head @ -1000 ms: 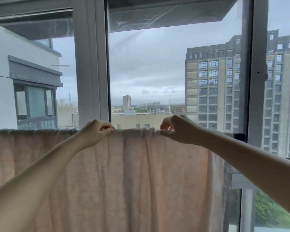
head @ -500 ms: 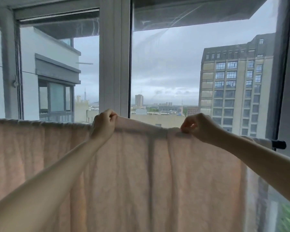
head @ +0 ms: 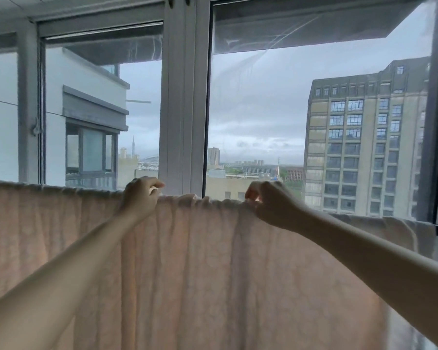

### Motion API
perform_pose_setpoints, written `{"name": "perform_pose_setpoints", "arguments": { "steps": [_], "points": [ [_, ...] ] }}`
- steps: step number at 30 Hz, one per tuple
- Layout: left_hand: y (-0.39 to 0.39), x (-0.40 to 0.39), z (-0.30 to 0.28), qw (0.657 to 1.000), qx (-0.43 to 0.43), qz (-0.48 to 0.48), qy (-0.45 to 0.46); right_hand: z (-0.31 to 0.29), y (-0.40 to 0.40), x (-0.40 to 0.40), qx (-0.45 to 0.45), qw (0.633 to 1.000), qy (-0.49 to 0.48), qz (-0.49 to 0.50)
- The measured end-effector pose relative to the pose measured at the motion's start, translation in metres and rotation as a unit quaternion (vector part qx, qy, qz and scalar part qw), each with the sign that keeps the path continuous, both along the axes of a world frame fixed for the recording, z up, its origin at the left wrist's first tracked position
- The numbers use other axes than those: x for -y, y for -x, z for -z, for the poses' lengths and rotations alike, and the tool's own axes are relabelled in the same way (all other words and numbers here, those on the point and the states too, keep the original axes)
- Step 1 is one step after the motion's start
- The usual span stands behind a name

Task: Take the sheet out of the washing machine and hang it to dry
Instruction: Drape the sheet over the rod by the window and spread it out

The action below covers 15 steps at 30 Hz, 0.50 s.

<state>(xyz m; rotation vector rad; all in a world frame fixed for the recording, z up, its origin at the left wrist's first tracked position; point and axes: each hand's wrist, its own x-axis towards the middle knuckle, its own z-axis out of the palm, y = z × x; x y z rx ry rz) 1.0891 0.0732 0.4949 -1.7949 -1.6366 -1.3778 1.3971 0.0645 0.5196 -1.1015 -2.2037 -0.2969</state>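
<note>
My two bare forearms come in from the lower left and lower right of the frame and reach up to centre. The sheet [head: 187, 274], pale pink, fills the lower half, draped over a rail I can't see under the cloth, its top fold running from the left edge across to centre right. It hangs in vertical creases, bunched along the top between my hands. Left hand [head: 141, 198] sits at the top fold just left of centre, fingers curled over the edge and gripping the cloth. Right hand [head: 271, 204] is at the fold right of centre, fingers [head: 250, 195] pinching the gathered edge. The hands are apart, with a ruffled stretch of the fold between them. Behind is the window frame [head: 181, 109], its white post in upper centre. Through the glass there's a tall grey building [head: 359, 152] at right, a white wall at left, and cloudy sky.
</note>
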Motion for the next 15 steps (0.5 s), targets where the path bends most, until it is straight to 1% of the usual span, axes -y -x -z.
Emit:
{"name": "perform_pose_setpoints", "arguments": {
  "steps": [3, 6, 9, 12, 15],
  "points": [
    [0.031, -0.001, 0.013, 0.999, -0.014, -0.04, 0.021, 0.001, 0.035, -0.008, 0.025, 0.999, -0.012, -0.016],
    [0.049, 0.002, 0.018, 0.999, -0.031, -0.014, 0.037, 0.0, 0.068, -0.012, 0.03, 0.998, -0.002, -0.046],
    [0.057, 0.002, 0.014, 0.998, -0.027, 0.02, 0.045, 0.006, 0.093, -0.016, 0.033, 0.997, -0.011, -0.066],
    [0.059, 0.0, 0.009, 0.999, -0.003, 0.033, 0.025, 0.012, 0.11, -0.02, 0.01, 0.997, -0.03, -0.067],
    [0.055, -0.003, 0.007, 0.999, -0.015, 0.028, 0.012, 0.012, 0.116, -0.021, -0.031, 0.997, -0.04, -0.057]
  ]
}}
